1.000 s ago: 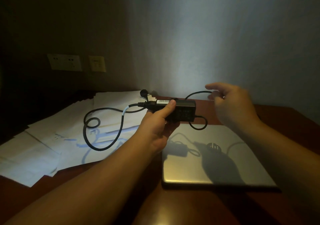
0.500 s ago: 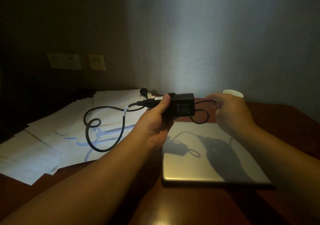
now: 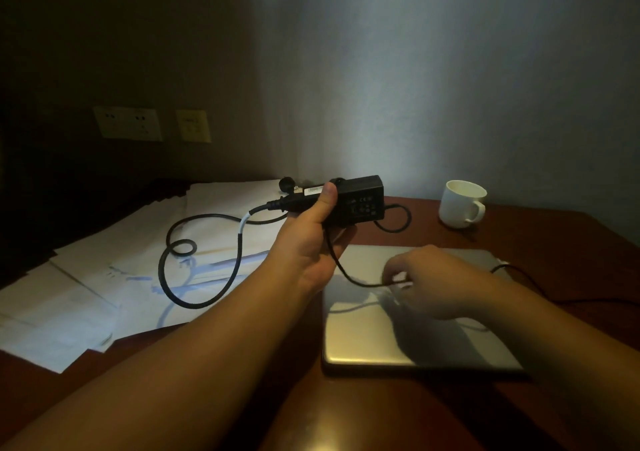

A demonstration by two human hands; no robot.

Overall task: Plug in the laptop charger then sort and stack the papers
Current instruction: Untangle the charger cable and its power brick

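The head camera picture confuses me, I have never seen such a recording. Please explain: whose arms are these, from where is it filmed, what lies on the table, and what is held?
There is no machine here. A person wears a camera on the head, looking forward and down, so the two arms are that person's own.

The left hand grips a black charger brick, lifted above the table. The right hand pinches the brick's thin cable just above a closed silver laptop.

On the table's left side lie loose white papers, with the charger's thick cable looped on them. A white mug stands at the back right. Wall sockets are on the dark wall at the left.
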